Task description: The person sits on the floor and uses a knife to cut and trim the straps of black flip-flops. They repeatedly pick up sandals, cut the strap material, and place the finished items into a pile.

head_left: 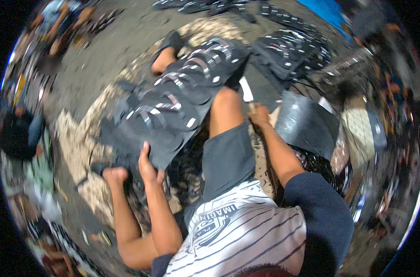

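A long black rubber sheet lies slanting across my legs. Several sandals with shiny straps run along it side by side. At its near left corner, my left hand grips the edge, thumb on top and the other fingers partly hidden underneath. To the right of my raised knee, my right hand is closed around the handle of a knife. The knife's pale blade points up and away from me, beside the sheet and apart from it. Motion blurs the straps and the fingers of my right hand.
More black strapped sandals are piled at the far right. A dark curved sheet stands right of my right forearm. Tan torn sheeting covers the ground under my feet. Other people sit at the left and far right, near a blue tarp.
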Motion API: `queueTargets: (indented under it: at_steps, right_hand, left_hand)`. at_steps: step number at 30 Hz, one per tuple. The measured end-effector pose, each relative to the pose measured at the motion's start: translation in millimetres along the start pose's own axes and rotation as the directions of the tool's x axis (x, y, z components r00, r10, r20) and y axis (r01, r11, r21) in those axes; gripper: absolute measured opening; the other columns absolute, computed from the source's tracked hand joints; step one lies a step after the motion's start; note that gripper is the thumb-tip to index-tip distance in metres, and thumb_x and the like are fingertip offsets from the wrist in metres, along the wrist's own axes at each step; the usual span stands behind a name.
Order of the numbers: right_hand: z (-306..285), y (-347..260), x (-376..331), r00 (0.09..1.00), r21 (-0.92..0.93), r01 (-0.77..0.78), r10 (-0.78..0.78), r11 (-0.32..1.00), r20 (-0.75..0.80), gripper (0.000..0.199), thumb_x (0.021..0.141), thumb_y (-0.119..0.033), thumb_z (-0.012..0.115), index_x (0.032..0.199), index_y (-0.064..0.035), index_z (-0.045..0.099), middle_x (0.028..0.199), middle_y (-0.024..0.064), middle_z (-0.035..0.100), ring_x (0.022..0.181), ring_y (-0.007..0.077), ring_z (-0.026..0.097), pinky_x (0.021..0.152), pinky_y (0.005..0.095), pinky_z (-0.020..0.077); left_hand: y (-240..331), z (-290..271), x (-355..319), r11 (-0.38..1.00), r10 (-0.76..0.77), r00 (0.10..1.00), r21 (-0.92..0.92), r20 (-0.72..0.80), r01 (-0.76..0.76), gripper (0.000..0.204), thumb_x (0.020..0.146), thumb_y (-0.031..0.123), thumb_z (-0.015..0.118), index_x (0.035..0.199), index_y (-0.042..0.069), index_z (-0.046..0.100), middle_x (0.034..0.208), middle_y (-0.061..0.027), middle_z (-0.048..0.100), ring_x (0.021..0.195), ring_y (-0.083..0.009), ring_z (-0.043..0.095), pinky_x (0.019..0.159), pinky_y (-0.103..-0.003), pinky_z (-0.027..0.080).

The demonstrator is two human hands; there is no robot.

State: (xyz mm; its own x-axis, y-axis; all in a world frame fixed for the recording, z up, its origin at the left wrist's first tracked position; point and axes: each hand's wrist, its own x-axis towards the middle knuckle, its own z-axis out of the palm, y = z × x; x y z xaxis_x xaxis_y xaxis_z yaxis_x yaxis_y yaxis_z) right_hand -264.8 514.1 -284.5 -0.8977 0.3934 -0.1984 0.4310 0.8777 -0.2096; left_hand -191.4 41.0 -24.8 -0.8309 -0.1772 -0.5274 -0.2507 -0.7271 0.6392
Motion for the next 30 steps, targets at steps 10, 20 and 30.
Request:
queueTargets:
  at_steps: [10, 20, 30]
  right_hand:
    - [-250.6, -180.9, -178.8, 0.916, 0.852, 0.142, -0.393, 0.504, 0.08, 0.03, 0.105, -0.036, 0.049, 0.11, -0.0066, 0.048, 0.081, 0.0046, 0.059, 0.058, 0.0123, 0.06, 0.056, 0.026, 0.0512]
    - [-202.5, -216.6, -298.9, 0.608, 0.732, 0.302, -0.715, 0.611, 0.347, 0.045, 0.101, -0.024, 0.053, 0.135, 0.0032, 0.041, 0.112, 0.0343, 0.063, 0.103, 0.0516, 0.063, 0.086, 0.0512, 0.0511]
    - [-89.1, -292.7, -249.1, 0.527, 0.635, 0.54, -0.81, 0.553, 0.257, 0.035, 0.098, -0.025, 0.056, 0.115, 0.0047, 0.049, 0.099, 0.0323, 0.063, 0.089, 0.0514, 0.062, 0.078, 0.0543, 0.0514]
  left_hand:
    - [-6.8, -34.1, -43.6, 0.743, -0.135, 0.981, 0.641, -0.143, 0.195, 0.04, 0.096, 0.05, 0.06, 0.09, 0.011, 0.059, 0.071, 0.0012, 0.058, 0.057, -0.0074, 0.049, 0.049, -0.022, 0.035]
    - [2.0, 2.7, -55.1, 0.982, -0.142, 0.985, 0.114, -0.101, 0.153, 0.032, 0.096, 0.041, 0.064, 0.09, 0.012, 0.051, 0.071, 0.0024, 0.051, 0.053, -0.0057, 0.043, 0.044, -0.019, 0.032]
    - [-1.1, -0.5, -56.3, 0.938, -0.026, 0.999, 0.344, -0.031, 0.035, 0.028, 0.099, 0.04, 0.059, 0.088, 0.015, 0.052, 0.07, 0.0057, 0.048, 0.057, -0.0044, 0.042, 0.05, -0.021, 0.033]
